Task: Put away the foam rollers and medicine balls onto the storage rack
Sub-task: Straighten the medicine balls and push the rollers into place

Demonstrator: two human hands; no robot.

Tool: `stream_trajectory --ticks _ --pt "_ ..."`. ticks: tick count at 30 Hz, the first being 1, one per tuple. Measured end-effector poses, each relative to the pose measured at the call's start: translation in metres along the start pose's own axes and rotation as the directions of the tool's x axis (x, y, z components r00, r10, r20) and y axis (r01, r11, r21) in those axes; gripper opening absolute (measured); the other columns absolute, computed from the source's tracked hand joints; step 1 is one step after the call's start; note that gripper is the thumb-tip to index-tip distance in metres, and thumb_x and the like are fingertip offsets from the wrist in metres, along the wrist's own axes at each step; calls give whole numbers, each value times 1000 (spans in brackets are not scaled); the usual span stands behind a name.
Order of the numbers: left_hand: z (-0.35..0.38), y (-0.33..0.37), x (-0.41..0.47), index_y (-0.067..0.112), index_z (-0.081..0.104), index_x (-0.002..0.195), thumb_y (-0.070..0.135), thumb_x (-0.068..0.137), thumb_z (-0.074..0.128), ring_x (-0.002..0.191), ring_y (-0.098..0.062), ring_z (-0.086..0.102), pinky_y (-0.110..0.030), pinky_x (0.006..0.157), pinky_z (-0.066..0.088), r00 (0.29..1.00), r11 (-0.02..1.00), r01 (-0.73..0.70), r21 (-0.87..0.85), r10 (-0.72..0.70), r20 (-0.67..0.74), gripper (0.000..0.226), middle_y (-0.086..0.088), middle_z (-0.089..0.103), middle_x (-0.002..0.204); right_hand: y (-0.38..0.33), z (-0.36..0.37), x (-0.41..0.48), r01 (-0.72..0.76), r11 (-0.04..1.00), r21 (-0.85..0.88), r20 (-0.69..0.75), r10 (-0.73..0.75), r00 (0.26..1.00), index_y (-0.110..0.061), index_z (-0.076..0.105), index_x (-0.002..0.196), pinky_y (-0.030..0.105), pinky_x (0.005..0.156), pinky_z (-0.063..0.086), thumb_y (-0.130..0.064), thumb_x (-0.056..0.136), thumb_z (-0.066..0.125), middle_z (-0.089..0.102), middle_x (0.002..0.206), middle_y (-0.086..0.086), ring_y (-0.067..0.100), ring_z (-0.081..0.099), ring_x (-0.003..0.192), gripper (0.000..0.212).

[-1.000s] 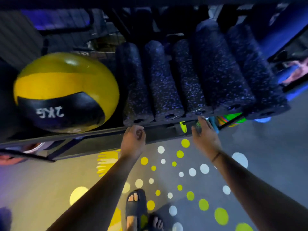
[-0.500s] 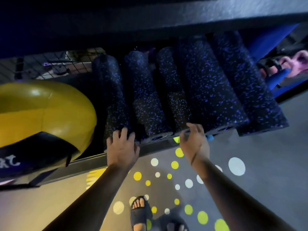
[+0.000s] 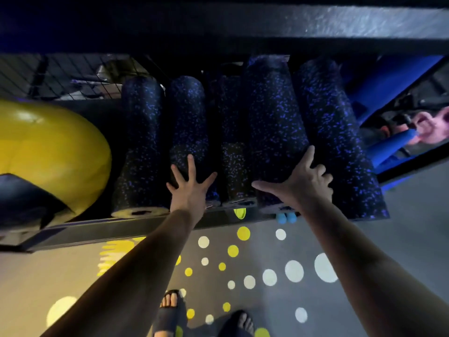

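Five black blue-speckled foam rollers lie side by side on the dark metal storage rack shelf (image 3: 136,228), long axes running front to back, near ends at the shelf's front edge. Leftmost roller (image 3: 142,142), second roller (image 3: 188,117), narrow third roller (image 3: 234,171) sunk lower between its neighbours, thick fourth roller (image 3: 272,122), thick fifth roller (image 3: 340,142) overhanging the front edge on the right. Left hand (image 3: 192,188) flat on the near end of the second roller, fingers (image 3: 190,164) spread wide, not closed on anything. Right hand (image 3: 301,183) pressed on top of the fourth roller near its front end, fingers (image 3: 308,156) splayed, thumb out left, outer ones touching the fifth. Yellow-and-black medicine ball (image 3: 53,152) sits on the same shelf, left of the rollers, just beside the leftmost one. Grey floor with white and yellow dots (image 3: 267,276) below, sandalled feet (image 3: 170,310) at bottom
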State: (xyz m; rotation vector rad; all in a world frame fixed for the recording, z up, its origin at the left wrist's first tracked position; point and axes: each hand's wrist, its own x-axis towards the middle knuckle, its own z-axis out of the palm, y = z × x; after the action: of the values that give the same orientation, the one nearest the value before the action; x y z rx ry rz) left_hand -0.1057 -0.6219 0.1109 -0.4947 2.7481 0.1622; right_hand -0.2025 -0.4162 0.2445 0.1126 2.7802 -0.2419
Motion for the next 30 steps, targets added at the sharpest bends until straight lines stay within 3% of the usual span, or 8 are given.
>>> stream_trajectory --ticks 3,7,11,15,19,22,26,30 --pt "4 -4 -1 54 0 156 25 95 68 146 -63 -10 -71 112 33 999 1000 -10 30 11 -38 96 -15 -43 158 4 0 11 16 999 44 38 -18 999 -20 -8 159 56 103 40 -80 47 82 35 147 23 43 38 133 156" --pt "2 -21 -14 55 0 156 31 93 71 148 -59 -12 -68 115 30 999 996 -41 81 43 -24 98 -12 -41 159 11 1 20 22 965 262 179 -71 981 -25 -2 160 52 111 41 -77 48 83 35 152 21 42 40 137 150" --pt "3 -25 -22 57 -1 155 30 91 74 149 -57 -14 -67 119 24 998 996 -34 82 37 -42 102 -10 -41 160 7 -1 21 20 953 302 213 -87 973 -27 2 158 52 108 43 -78 44 82 35 151 19 42 41 135 149" --pt "4 -20 -19 57 -2 155 27 91 73 149 -56 -17 -66 121 19 999 998 -16 62 17 -31 102 -9 -43 159 10 -2 25 15 914 405 204 -106 973 -28 16 154 52 105 47 -82 28 77 46 145 11 37 49 129 150" --pt "-1 -17 -16 55 -8 154 47 91 70 148 -59 -14 -66 119 22 1000 1000 -2 29 2 21 101 -12 -42 159 -12 -5 26 67 816 574 189 -212 959 -35 44 138 43 94 56 -81 27 87 66 123 -9 20 67 105 128" --pt "0 -12 -20 49 -6 157 48 94 66 146 -63 -7 -66 117 28 1000 998 8 63 -7 -11 96 -20 -35 161 -33 -6 17 101 829 549 194 -245 950 -34 35 142 44 97 54 -76 33 86 60 127 -6 24 61 112 128" --pt "-4 1 -19 43 -1 160 43 95 65 146 -64 -10 -69 117 23 1000 1000 9 26 -9 -22 93 -22 -31 162 -42 1 17 126 893 432 151 -210 966 -36 23 150 51 104 48 -85 25 79 52 141 3 34 53 126 145" --pt "-2 1 -16 41 0 161 43 94 67 145 -64 -10 -70 116 24 1000 1000 21 -9 -21 -14 94 -22 -31 162 -37 1 22 105 900 424 172 -194 966 -40 20 151 52 106 47 -88 22 78 51 142 1 33 52 128 149"
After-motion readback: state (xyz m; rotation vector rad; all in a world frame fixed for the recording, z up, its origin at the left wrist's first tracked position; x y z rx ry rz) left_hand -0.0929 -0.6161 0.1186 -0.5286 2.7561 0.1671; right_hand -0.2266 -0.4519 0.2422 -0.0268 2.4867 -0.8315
